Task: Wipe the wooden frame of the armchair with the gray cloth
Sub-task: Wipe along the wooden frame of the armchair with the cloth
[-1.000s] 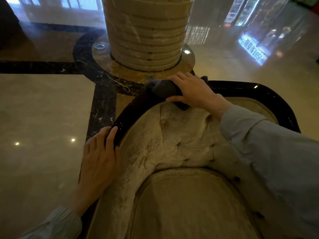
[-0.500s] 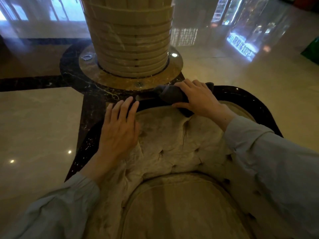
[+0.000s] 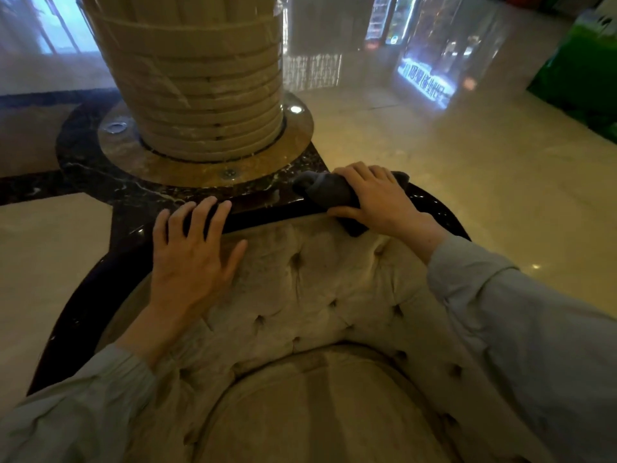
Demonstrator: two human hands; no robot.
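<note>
Big ribbed marble column [image 3: 200, 78] fills the far left, rising from a round base ring set in the glossy marble floor [image 3: 434, 155], standing just beyond the chair. The armchair [image 3: 317, 295] takes up the near half, tufted beige back curving round a beige seat cushion. Its dark wooden frame [image 3: 267, 213] runs along the top edge, close to the column base; open floor lies right. Left hand [image 3: 190, 259] rests flat on the upholstery, fingers [image 3: 200, 215] spread and reaching onto the frame. Right hand [image 3: 377, 198] presses the gray cloth [image 3: 324, 192] bunched over the frame's far right curve, fingers curled over it, thumb underneath.
</note>
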